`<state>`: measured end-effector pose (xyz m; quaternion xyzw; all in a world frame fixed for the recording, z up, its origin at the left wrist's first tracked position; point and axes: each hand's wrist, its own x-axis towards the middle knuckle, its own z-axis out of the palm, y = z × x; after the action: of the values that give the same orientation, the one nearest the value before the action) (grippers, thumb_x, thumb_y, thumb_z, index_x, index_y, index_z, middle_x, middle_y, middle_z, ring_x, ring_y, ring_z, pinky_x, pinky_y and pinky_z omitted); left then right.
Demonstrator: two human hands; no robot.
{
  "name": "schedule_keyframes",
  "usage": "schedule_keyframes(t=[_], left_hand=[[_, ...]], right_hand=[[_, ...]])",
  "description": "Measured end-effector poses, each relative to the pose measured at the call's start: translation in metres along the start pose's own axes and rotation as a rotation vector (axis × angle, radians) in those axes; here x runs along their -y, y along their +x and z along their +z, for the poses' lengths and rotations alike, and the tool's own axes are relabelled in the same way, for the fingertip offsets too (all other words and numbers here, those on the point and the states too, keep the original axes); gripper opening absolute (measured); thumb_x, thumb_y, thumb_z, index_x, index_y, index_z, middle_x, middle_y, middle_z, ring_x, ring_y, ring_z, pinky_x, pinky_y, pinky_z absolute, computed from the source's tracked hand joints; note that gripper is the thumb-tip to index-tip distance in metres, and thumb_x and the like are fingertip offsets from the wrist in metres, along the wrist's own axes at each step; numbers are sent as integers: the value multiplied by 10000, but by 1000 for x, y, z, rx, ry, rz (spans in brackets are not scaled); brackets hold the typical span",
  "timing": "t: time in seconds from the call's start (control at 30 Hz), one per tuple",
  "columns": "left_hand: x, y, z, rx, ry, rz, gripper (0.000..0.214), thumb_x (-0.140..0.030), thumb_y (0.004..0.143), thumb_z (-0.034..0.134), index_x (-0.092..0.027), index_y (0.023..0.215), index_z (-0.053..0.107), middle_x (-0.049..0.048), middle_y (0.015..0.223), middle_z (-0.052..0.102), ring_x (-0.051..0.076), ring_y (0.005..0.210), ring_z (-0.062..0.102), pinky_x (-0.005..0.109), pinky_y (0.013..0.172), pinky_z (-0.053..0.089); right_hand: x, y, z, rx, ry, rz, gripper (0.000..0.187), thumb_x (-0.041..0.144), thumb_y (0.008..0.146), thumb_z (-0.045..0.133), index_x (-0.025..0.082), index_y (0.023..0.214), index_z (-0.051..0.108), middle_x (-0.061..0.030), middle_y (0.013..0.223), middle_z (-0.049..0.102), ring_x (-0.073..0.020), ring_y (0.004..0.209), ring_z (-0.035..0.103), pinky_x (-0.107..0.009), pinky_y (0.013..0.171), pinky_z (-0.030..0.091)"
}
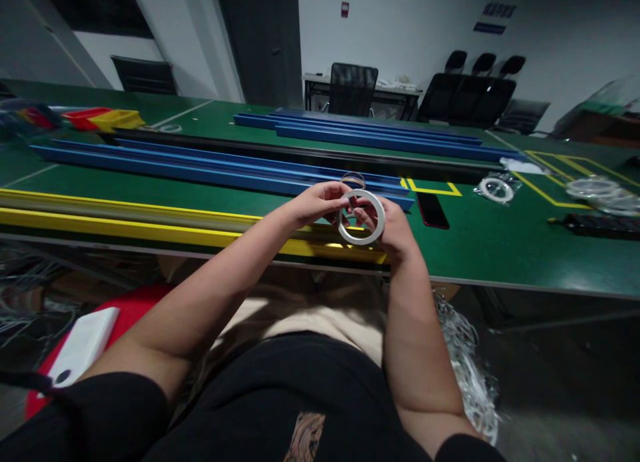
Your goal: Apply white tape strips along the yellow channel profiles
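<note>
In front of me, over the table's near edge, I hold a narrow white ring that looks like a roll of tape, its round opening facing me. My left hand pinches at its upper left side with thumb and fingers. My right hand is closed around its right side, and some of its fingers show through the opening. Just behind the roll a thin, pale loop stands up; whether it joins the roll I cannot tell. Below the hands lies a long yellow channel along the table edge.
Long blue channels lie across the green table. To the right are a phone, a bagged white ring, more bagged rings and a black strip-shaped object. Red and yellow bins stand far left.
</note>
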<state>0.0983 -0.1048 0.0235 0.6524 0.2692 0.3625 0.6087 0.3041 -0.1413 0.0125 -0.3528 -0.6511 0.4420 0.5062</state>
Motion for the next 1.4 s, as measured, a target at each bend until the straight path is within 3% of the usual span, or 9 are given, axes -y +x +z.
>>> schedule_keyframes(t=[0.4, 0.57, 0.7, 0.8, 0.9, 1.0, 1.13, 1.27, 1.4], left_hand=[[3, 3, 8, -33, 103, 54, 457, -475, 777, 808, -167, 1012, 567, 58, 954, 700, 184, 816, 703, 263, 653, 555], [5, 7, 11, -95, 173, 110, 496, -523, 764, 798, -159, 1028, 588, 65, 967, 684, 183, 844, 673, 301, 711, 559], [5, 9, 7, -222, 366, 280, 463, -531, 745, 808, -141, 952, 671, 69, 939, 665, 184, 881, 632, 310, 789, 517], [4, 9, 4, -276, 472, 340, 410, -508, 759, 806, -145, 928, 713, 40, 849, 638, 147, 775, 582, 270, 709, 468], [5, 7, 6, -217, 331, 309, 422, -495, 794, 781, -150, 1016, 686, 11, 767, 622, 115, 663, 550, 244, 627, 445], [4, 5, 9, -137, 189, 235, 463, -487, 796, 774, -164, 1101, 642, 16, 806, 649, 124, 672, 604, 240, 620, 492], [1, 3, 12, -85, 96, 140, 416, -497, 810, 740, -160, 1031, 635, 37, 890, 676, 165, 774, 670, 270, 668, 557], [3, 6, 12, -88, 121, 166, 434, -453, 749, 823, -152, 936, 574, 12, 818, 646, 133, 702, 652, 264, 670, 548], [12, 10, 9, -89, 149, 191, 506, -425, 707, 860, -176, 979, 513, -3, 838, 632, 128, 691, 658, 282, 689, 558]], right_hand=[[-5, 1, -2, -83, -168, 20, 405, 551, 736, 792, 184, 895, 730, -59, 857, 740, -183, 733, 632, -290, 660, 483], [-7, 3, 2, -139, -205, 48, 377, 531, 715, 805, 192, 795, 664, -15, 764, 686, -150, 684, 564, -265, 623, 430], [-9, 4, 2, -117, -123, 59, 372, 511, 711, 811, 187, 797, 653, 12, 727, 646, -127, 656, 531, -253, 608, 413], [-8, 4, 3, -79, -54, 79, 382, 526, 713, 805, 189, 807, 651, 4, 745, 660, -130, 656, 552, -257, 608, 435], [-5, 2, 5, -57, -42, 77, 363, 530, 749, 776, 195, 823, 655, -18, 777, 693, -150, 682, 596, -274, 633, 469], [-1, 1, 7, -114, -193, 2, 297, 500, 819, 716, 207, 857, 682, -34, 816, 719, -173, 722, 631, -295, 670, 487], [3, -2, 9, -200, -572, -145, 196, 398, 905, 629, 235, 935, 734, -44, 908, 755, -194, 794, 663, -321, 752, 486], [3, -4, 9, -194, -790, -242, 177, 348, 939, 599, 244, 969, 739, -43, 975, 767, -205, 879, 677, -332, 821, 462], [1, -3, 6, -221, -879, -256, 173, 357, 933, 625, 245, 1026, 718, -33, 928, 759, -205, 849, 680, -334, 818, 439]])
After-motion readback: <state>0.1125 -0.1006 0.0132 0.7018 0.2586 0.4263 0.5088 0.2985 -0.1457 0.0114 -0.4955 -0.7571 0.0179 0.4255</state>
